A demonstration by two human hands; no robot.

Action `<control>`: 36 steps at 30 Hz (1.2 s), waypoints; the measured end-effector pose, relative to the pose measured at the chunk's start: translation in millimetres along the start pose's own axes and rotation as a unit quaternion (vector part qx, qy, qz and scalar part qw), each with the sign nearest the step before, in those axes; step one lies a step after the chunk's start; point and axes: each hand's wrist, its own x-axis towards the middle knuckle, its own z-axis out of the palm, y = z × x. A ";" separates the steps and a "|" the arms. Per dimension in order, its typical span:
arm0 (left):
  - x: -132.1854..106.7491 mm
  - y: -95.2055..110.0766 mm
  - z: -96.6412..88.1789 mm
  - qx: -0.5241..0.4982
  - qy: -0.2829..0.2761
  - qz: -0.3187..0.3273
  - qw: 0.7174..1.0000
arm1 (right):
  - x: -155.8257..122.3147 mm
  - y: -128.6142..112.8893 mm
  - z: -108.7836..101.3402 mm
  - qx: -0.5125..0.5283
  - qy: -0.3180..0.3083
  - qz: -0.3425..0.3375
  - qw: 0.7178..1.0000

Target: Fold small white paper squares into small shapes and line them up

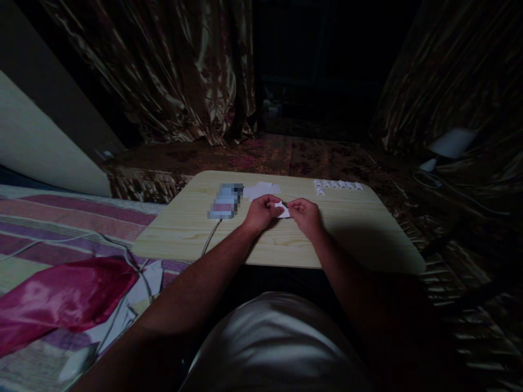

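Observation:
Over the middle of a light wooden table (180, 239), a small piece of folded white paper (283, 209) is between my two hands. My left hand (263, 210) pinches its left side between thumb and fingers. On its right edge, the fingertips of my right hand (305, 215) are closed. Just beyond my left hand lie several loose white paper sheets (259, 190). Toward the far right of the table, several small folded white paper pieces (337, 184) sit in a row, with one piece (320, 191) in front of them.
A blurred-out phone (224, 202) with a white cable (210, 238) lies at the table's left. Left of the table are a striped bedspread (44, 218) and a shiny magenta cloth (69, 294). Curtains (196, 65) hang behind. A white lamp (452, 142) stands at the right.

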 end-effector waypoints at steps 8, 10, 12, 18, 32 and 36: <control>-0.1 1.8 0.0 0.027 -0.008 0.016 0.999 | 0.0 -1.6 -2.0 0.004 -0.002 0.013 1.000; -0.3 1.8 0.0 0.028 -0.008 0.015 0.999 | 0.1 -1.4 -2.1 0.007 -0.003 0.017 1.000; -0.5 1.3 -0.1 0.023 -0.009 0.014 1.000 | 0.1 -1.4 -2.1 0.009 -0.007 0.020 1.000; -1.2 1.3 -0.2 0.010 -0.004 0.007 1.000 | -1.0 -4.1 -1.9 0.001 -0.015 0.022 1.000; -2.0 4.5 2.5 0.019 0.016 0.023 0.999 | -2.2 -5.9 2.0 -0.036 -0.008 0.008 0.999; -2.7 4.8 2.8 0.030 0.022 0.028 0.999 | -1.1 -0.9 2.8 -0.042 -0.008 -0.012 0.999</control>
